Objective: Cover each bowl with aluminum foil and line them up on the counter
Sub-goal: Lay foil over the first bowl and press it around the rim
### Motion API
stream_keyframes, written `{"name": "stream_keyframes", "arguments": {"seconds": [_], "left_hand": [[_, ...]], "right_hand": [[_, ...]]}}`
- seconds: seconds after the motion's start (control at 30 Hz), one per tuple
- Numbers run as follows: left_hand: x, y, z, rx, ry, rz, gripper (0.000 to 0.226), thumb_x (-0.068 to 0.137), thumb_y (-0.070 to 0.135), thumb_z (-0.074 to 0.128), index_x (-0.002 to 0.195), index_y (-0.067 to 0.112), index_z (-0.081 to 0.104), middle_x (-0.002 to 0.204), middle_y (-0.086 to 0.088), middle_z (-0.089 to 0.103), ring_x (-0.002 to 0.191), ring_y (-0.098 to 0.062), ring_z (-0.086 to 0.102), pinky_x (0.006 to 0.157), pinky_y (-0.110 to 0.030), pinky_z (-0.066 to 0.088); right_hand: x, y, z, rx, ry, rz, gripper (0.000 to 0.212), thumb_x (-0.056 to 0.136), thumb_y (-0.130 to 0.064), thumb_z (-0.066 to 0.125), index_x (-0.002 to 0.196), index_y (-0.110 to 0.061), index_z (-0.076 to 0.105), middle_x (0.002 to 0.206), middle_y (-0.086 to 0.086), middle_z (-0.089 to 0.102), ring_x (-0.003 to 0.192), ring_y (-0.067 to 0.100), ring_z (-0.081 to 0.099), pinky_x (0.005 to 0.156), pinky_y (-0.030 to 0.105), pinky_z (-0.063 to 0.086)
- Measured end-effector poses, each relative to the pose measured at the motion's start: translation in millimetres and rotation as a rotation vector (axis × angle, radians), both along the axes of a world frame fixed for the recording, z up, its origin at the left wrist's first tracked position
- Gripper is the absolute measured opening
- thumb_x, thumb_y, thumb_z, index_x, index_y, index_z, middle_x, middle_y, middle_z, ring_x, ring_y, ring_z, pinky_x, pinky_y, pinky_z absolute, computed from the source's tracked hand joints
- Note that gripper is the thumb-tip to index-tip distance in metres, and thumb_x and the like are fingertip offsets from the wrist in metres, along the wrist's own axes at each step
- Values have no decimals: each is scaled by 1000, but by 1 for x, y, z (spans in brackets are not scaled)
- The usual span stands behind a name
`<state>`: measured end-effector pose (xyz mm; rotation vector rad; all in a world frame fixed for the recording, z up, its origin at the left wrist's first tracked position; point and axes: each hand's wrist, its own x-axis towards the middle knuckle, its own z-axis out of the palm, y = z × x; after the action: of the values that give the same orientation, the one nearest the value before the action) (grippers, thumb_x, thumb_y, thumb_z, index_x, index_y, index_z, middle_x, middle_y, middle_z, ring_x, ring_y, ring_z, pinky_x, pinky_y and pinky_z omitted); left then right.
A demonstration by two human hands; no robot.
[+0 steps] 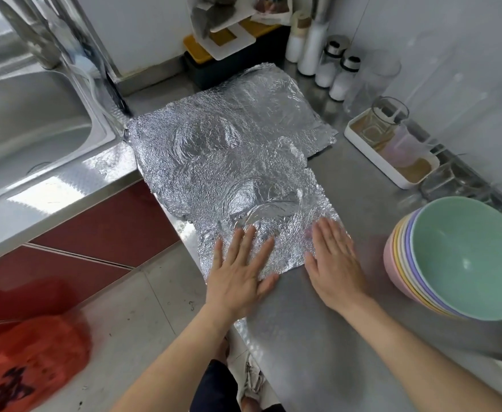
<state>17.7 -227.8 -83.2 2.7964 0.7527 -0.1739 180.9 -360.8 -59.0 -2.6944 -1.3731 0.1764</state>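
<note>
Several crinkled sheets of aluminum foil (229,153) lie overlapping on the steel counter (318,322), with round bowl-rim imprints pressed into them. My left hand (239,275) rests flat on the near edge of the closest sheet, fingers straight. My right hand (333,263) lies flat beside it, fingertips on the foil's right corner, palm on bare counter. A stack of pastel bowls (463,257), mint green on top, stands tilted at the right, apart from both hands.
A steel sink (30,123) lies to the left. At the back stand shakers and bottles (330,63) and a black and yellow box (223,66). A white tray with glass jars (392,144) sits at right. A red bag (27,361) lies on the floor.
</note>
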Motion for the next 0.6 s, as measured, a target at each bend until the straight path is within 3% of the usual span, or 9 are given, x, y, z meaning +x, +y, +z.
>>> {"name": "stream_keyframes", "arguments": {"seconds": [0.23,0.37,0.5,0.6], "left_hand": [[-9,7,-1,25,-18,4,61,97,69,15,152,46,7,163,2,1,150,-22,-5,116,-55,0],[6,9,7,62,-57,27,59,98,64,13,153,42,11,163,-1,1,150,-22,-5,116,-55,2],[19,15,5,-6,-20,19,60,97,67,13,151,46,-5,161,3,-18,145,-15,-26,116,-51,-13],[18,20,2,4,-14,18,62,96,69,14,151,47,-6,161,3,-17,146,-17,-23,116,-51,-14]], "right_hand": [[2,25,-13,-169,99,13,79,85,-60,-7,152,-18,-10,159,-4,-17,145,11,-19,116,34,-12],[9,30,-7,-117,96,-31,77,87,-61,-1,153,-21,-6,158,-6,-15,145,10,-18,117,38,-9],[13,32,-13,-138,91,-68,76,88,-64,-1,153,-24,-4,157,-9,-16,147,12,-11,117,40,-6],[15,32,-14,-175,90,-63,74,90,-64,-1,153,-26,-5,159,-8,-15,147,11,-13,115,39,-8]]}}
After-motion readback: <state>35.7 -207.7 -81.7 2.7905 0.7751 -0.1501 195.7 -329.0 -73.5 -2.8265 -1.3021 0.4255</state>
